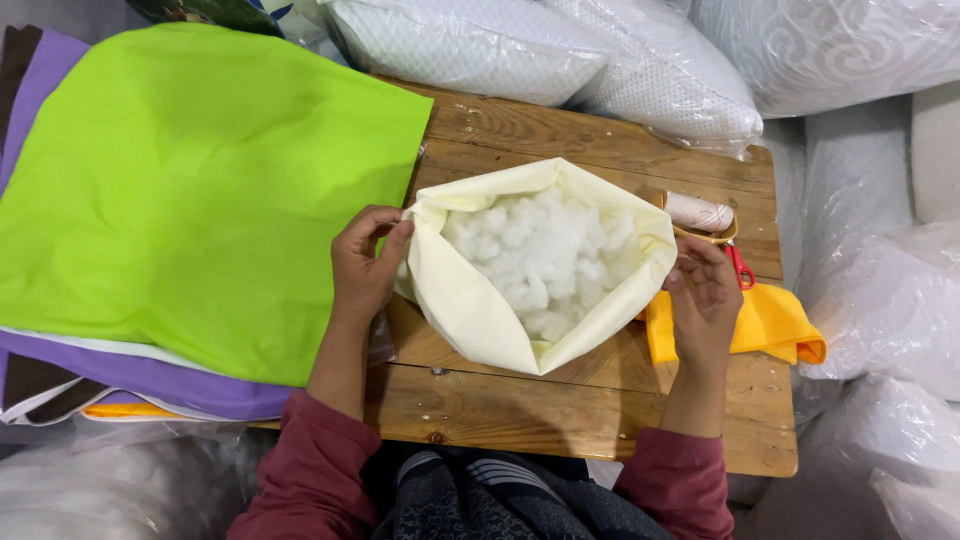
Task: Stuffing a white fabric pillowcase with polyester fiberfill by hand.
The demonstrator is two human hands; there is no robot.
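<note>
My left hand (365,268) and right hand (703,292) each gripped a rim of the cream cover (470,305), its stuffing-filled mouth open between them.

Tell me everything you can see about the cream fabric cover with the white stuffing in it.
The cream fabric cover stands open-mouthed on the wooden table, its rim folded outward. White fluffy stuffing fills it nearly to the top. The left hand pinches its left edge; the right hand is at its right edge. The cloth looks smooth, thin and soft.
</note>
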